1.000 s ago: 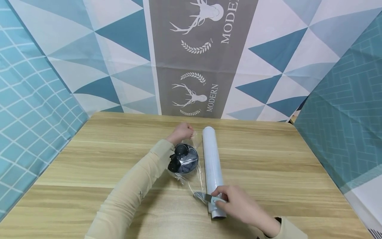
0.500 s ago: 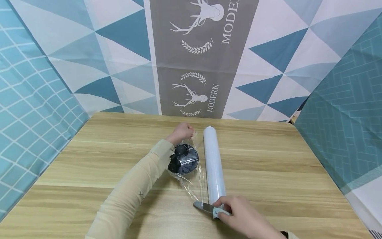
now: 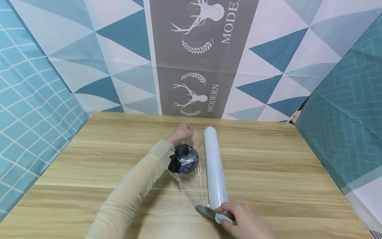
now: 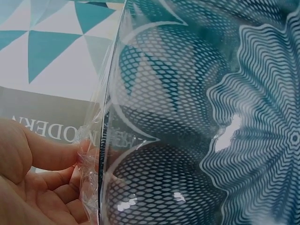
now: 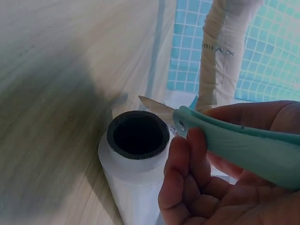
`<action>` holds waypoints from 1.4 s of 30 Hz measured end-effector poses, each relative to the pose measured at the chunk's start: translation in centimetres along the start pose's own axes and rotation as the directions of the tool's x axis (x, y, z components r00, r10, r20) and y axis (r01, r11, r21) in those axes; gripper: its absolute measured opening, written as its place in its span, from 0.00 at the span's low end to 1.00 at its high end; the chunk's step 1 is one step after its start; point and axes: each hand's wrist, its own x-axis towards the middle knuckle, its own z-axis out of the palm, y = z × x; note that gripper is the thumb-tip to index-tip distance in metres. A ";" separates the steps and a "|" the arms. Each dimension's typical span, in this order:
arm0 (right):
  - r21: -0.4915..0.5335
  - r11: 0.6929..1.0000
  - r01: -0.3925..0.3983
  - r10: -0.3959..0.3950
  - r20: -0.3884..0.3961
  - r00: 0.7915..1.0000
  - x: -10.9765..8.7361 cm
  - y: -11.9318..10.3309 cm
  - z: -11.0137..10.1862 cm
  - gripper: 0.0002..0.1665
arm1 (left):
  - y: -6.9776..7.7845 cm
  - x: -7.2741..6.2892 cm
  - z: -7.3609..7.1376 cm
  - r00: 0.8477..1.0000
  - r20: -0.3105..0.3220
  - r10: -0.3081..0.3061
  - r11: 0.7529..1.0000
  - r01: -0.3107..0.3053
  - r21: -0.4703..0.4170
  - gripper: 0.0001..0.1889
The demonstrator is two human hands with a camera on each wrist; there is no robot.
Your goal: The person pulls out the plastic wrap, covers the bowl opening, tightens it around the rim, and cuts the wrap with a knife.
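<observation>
My left hand [image 3: 182, 131] pinches the far edge of a sheet of clear cling film [image 4: 89, 183], gathered between thumb and fingers in the left wrist view. Beneath the film is a dark dish [image 3: 190, 161] with white net and wavy flower patterns [image 4: 262, 122]. Right of the dish lies the white cling film roll [image 3: 215, 166], its dark-rimmed hollow core [image 5: 138, 154] facing the right wrist camera. My right hand [image 3: 243, 220] grips a folding knife by its pale green handle [image 5: 243, 145]. The knife's blade [image 3: 205, 210] points left, at the near end of the stretched film.
Everything rests on a light wooden table [image 3: 283, 186]. A patterned cloth [image 3: 191, 66] hangs behind it, with blue cloth walls left and right. The left sleeve [image 3: 134, 189] reaches across the table beside the dish.
My right hand and the knife have moved nearer to me and slightly right, along the roll to its near end. My left hand has stayed in place, holding the film.
</observation>
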 end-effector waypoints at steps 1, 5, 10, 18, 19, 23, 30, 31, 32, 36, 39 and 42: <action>0.022 1.000 0.013 -0.014 0.027 1.000 -0.2 0.0 0.2 0.11 | 0.0 0.0 0.0 1.000 -0.001 -0.001 1.000 0.001 0.002 0.14; 0.125 0.991 0.053 -0.069 0.125 0.990 -0.7 0.2 1.0 0.10 | 0.1 -0.1 -0.1 1.000 -0.003 -0.003 1.000 0.003 0.003 0.12; 0.192 0.980 0.054 -0.075 0.106 0.992 -0.9 0.4 0.8 0.11 | 0.3 -0.5 -0.5 1.000 0.006 0.014 1.000 -0.014 -0.013 0.10; 0.133 0.990 0.042 -0.037 -0.035 0.999 -1.1 0.3 -1.3 0.12 | 0.1 -0.6 -2.1 0.991 0.105 0.077 0.992 -0.087 0.093 0.09; 0.127 0.990 0.055 -0.047 -0.066 0.997 -1.2 0.4 -1.5 0.12 | 0.1 -0.7 -2.4 0.989 0.121 0.081 0.991 -0.094 0.099 0.08; 0.110 0.986 0.123 -0.101 -0.184 0.978 -1.4 0.8 -2.4 0.13 | -0.2 -0.9 -3.3 0.981 0.173 0.089 0.991 -0.104 0.083 0.07; 0.141 0.990 -0.006 0.049 -0.304 0.951 -1.0 1.5 -4.2 0.17 | -1.6 -1.6 -5.0 0.959 0.250 0.131 0.983 -0.158 0.094 0.09; 0.148 0.988 -0.031 0.078 -0.324 0.943 -0.8 1.8 -4.4 0.19 | -1.8 -1.7 -5.2 0.958 0.255 0.132 0.982 -0.161 0.095 0.08; 0.150 0.987 -0.051 0.101 -0.344 0.933 -0.5 2.0 -4.6 0.21 | -2.0 -1.8 -5.3 0.956 0.260 0.137 0.982 -0.165 0.089 0.07; 0.163 0.980 -0.112 0.167 -0.379 0.910 0.5 3.5 -5.1 0.25 | -2.8 -2.1 -5.4 0.955 0.252 0.158 0.985 -0.172 0.033 0.07; 0.161 0.974 -0.162 0.212 -0.369 0.905 1.2 4.6 -5.2 0.22 | -3.4 -2.3 -5.1 0.963 0.218 0.160 0.987 -0.155 -0.039 0.06; 0.171 0.961 -0.216 0.264 -0.345 0.901 1.7 5.6 -5.3 0.19 | -4.0 -2.4 -4.7 0.971 0.191 0.144 0.988 -0.130 -0.083 0.08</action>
